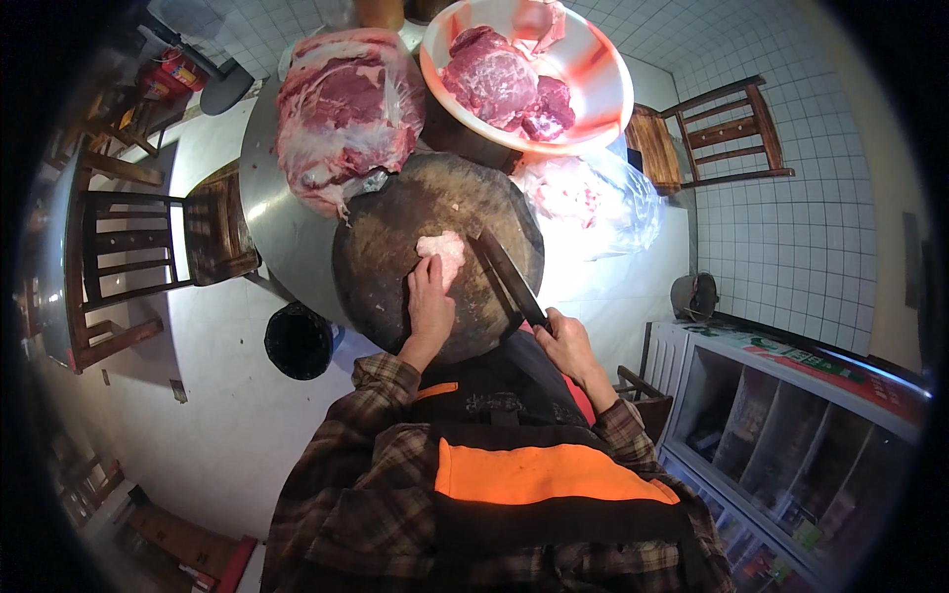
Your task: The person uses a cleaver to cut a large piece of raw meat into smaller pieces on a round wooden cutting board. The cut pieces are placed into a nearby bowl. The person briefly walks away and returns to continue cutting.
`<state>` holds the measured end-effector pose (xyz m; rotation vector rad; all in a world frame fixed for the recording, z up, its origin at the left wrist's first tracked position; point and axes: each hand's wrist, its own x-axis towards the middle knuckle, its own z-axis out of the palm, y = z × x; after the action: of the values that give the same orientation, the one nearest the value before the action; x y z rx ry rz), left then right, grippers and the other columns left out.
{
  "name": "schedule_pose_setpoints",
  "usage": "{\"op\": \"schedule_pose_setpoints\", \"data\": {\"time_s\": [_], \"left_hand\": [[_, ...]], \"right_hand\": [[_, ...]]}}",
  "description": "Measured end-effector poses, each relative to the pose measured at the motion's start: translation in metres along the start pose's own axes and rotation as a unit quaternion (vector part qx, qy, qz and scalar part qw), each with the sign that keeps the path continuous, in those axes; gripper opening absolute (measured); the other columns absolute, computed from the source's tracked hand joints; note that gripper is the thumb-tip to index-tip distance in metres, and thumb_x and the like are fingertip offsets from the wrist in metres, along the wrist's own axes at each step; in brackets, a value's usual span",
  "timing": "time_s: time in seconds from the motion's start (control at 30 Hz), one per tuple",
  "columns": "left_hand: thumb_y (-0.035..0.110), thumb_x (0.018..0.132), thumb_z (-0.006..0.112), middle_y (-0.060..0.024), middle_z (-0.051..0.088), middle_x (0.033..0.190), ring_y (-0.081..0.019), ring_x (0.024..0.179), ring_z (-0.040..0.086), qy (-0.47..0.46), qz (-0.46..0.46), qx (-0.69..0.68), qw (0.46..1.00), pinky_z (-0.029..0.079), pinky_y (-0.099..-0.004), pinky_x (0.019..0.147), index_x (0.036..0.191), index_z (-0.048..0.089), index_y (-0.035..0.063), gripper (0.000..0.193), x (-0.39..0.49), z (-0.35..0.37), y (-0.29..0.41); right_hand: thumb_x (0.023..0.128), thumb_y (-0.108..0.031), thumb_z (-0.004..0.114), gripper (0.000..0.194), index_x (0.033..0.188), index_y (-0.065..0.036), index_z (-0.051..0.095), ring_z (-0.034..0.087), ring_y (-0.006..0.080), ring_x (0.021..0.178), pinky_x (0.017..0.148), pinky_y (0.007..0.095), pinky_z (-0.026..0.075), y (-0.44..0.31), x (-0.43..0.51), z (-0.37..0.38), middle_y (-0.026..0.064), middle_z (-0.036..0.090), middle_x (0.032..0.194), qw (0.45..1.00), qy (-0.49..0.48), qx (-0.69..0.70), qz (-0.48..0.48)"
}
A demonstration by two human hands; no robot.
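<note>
A thick round wooden chopping block [385, 252] stands on the table before me. My left hand [431, 307] holds a small piece of pale pink fat [448, 248] against the block, fingertips bent over its near end. In my right hand [567, 342] is the handle of a knife [511, 278]. Its blade slants up and left over the right part of the block, a little apart from the fat. A small pale scrap [454, 207] lies on the wood beyond the piece.
A large slab of raw meat [348, 111], partly in plastic, rests behind the block's left side. Behind right stands a red-and-white bowl [612, 81] holding meat chunks [493, 78]. A clear bag [630, 207] with pale pieces lies right. A black-lined bin [298, 341] and a wooden chair [215, 222] stand left.
</note>
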<state>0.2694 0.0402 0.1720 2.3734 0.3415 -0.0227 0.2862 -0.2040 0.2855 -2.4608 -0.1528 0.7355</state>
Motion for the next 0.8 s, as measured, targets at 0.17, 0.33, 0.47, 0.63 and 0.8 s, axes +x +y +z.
{"op": "schedule_pose_setpoints", "data": {"time_s": [0.17, 0.33, 0.47, 0.63, 0.8], "left_hand": [[-0.004, 0.082, 0.054, -0.01, 0.066, 0.104, -0.0208, 0.08, 0.064, -0.092, -0.301, -0.485, 0.816, 0.052, -0.031, 0.067, 0.125, 0.057, -0.0011, 0.043, 0.043, -0.041, 0.009], [0.006, 0.087, 0.06, -0.0056, 0.069, 0.093, -0.0135, 0.07, 0.062, -0.169, -0.024, -0.405, 0.898, 0.048, -0.0261, 0.061, 0.114, 0.068, 0.0053, 0.028, 0.064, -0.086, 0.039], [0.001, 0.079, 0.061, -0.0142, 0.066, 0.111, -0.0318, 0.1, 0.06, -0.145, 0.242, -0.11, 0.953, 0.048, -0.0373, 0.089, 0.117, 0.065, 0.0022, 0.038, 0.064, -0.086, 0.027], [-0.005, 0.074, 0.06, -0.0157, 0.061, 0.123, -0.0347, 0.114, 0.054, -0.174, 0.189, -0.017, 0.966, 0.045, -0.0404, 0.1, 0.113, 0.064, -0.0013, 0.04, 0.039, -0.068, -0.025], [-0.004, 0.071, 0.062, -0.0158, 0.06, 0.122, -0.0367, 0.115, 0.052, -0.07, 0.178, -0.042, 0.981, 0.043, -0.0412, 0.101, 0.113, 0.063, -0.0029, 0.042, 0.03, -0.052, -0.038]], "right_hand": [[0.088, -0.018, 0.063, 0.023, 0.087, 0.004, 0.056, 0.058, 0.0357, 0.063, 0.059, 0.0456, 0.045, 0.017, -0.001, 0.0, 0.0204, 0.058, 0.066, 0.997, 0.02, 0.075, 0.006], [0.091, -0.014, 0.062, 0.02, 0.085, 0.004, 0.056, 0.052, 0.0109, 0.049, 0.045, 0.0314, 0.042, 0.034, 0.001, 0.002, 0.006, 0.053, 0.059, 0.984, 0.04, 0.168, 0.036], [0.087, -0.02, 0.064, 0.026, 0.086, 0.005, 0.055, 0.058, 0.0372, 0.062, 0.059, 0.0444, 0.044, 0.033, -0.004, -0.002, 0.0228, 0.056, 0.065, 0.979, 0.052, 0.181, 0.072], [0.088, -0.018, 0.062, 0.024, 0.086, 0.003, 0.052, 0.059, 0.0425, 0.068, 0.062, 0.0475, 0.045, 0.013, -0.013, -0.009, 0.0237, 0.058, 0.068, 0.995, 0.051, 0.083, 0.024], [0.088, -0.015, 0.06, 0.018, 0.089, 0.0, 0.052, 0.061, 0.0444, 0.075, 0.067, 0.0511, 0.049, -0.006, -0.022, -0.005, 0.0239, 0.062, 0.077, 0.996, 0.037, -0.014, -0.083]]}}
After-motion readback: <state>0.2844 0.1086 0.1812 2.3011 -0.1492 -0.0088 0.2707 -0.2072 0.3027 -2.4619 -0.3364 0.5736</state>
